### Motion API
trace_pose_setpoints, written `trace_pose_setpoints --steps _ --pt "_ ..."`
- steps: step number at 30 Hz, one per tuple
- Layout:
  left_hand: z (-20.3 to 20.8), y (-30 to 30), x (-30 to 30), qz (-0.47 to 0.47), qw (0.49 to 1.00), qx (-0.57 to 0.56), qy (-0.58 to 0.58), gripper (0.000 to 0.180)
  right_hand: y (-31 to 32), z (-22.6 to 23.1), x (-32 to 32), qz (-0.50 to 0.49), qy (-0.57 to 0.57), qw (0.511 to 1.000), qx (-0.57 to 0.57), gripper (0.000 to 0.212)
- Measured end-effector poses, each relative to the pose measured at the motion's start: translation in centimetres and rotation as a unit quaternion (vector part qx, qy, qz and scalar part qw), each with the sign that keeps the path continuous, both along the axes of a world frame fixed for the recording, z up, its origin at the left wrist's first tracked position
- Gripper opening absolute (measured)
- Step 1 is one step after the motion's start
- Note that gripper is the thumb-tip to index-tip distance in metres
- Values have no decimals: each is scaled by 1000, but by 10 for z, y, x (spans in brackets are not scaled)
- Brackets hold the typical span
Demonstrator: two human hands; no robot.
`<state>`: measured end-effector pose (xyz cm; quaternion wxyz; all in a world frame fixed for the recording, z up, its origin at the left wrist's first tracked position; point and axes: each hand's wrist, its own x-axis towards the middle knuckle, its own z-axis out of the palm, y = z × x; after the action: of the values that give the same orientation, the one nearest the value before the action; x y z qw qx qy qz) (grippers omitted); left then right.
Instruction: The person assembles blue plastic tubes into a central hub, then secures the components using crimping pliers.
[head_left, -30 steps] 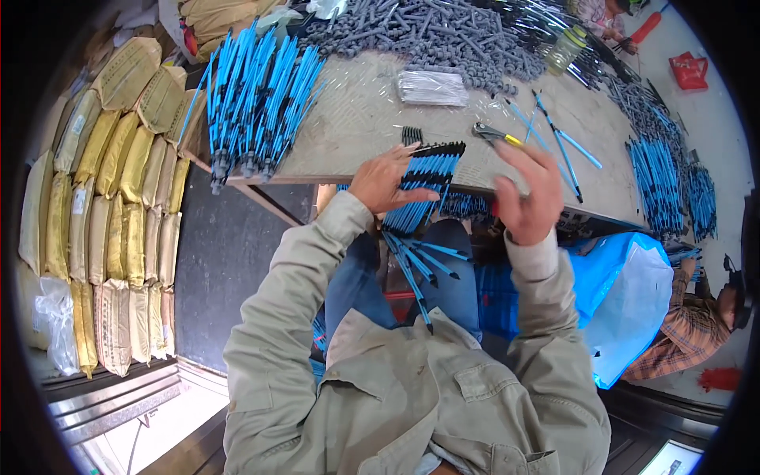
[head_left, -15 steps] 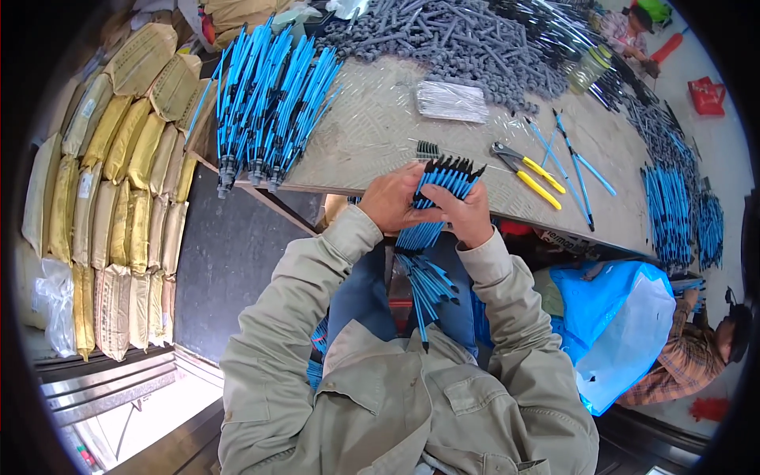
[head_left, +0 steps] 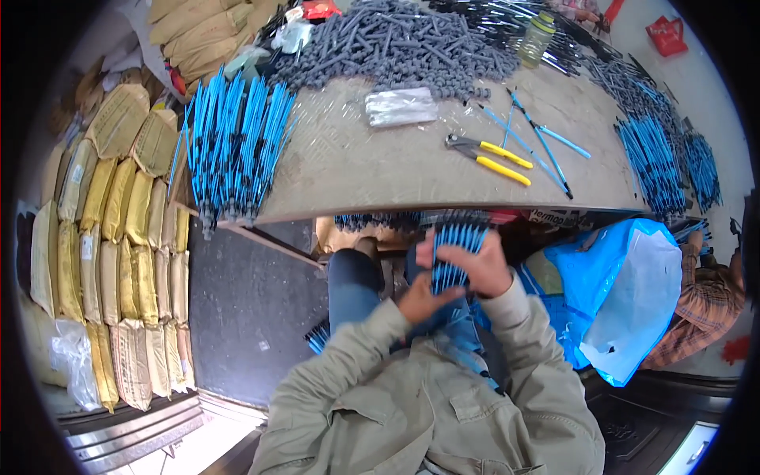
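Two hands, the left hand [head_left: 423, 302] and the right hand [head_left: 492, 267], hold fingers around one bundle of blue rods [head_left: 459, 236], before the front edge of the surface [head_left: 356, 176]. It seems light, stiff, maybe slippery; the middle suits gripping. Pliers [head_left: 495, 158] lie near that edge, which may obstruct lifting.

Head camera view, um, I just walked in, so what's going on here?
A seated person has a bundle of thin blue rods in both hands, left hand and right hand, in front of the table. Yellow-handled pliers lie on the table beside a few loose rods. A heap of grey parts sits farther back, and a larger pile of blue rods is at the left.
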<state>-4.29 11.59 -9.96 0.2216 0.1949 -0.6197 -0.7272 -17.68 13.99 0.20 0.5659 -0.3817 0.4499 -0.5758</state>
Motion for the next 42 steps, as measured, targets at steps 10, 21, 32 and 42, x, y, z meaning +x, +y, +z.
trace_pose_setpoints --steps 10,21,32,42 --pt "59 -63 49 -75 979 -94 -167 27 9 -49 -18 39 -74 991 109 26" --pt "116 -356 -86 311 788 -425 -320 24 4 -53 -31 55 -136 983 106 25" --pt "128 -327 -54 297 892 -324 -103 23 20 -38 -29 57 -117 985 116 22" --pt "83 -83 33 119 980 154 35 21 19 -32 -10 72 -67 995 26 22"
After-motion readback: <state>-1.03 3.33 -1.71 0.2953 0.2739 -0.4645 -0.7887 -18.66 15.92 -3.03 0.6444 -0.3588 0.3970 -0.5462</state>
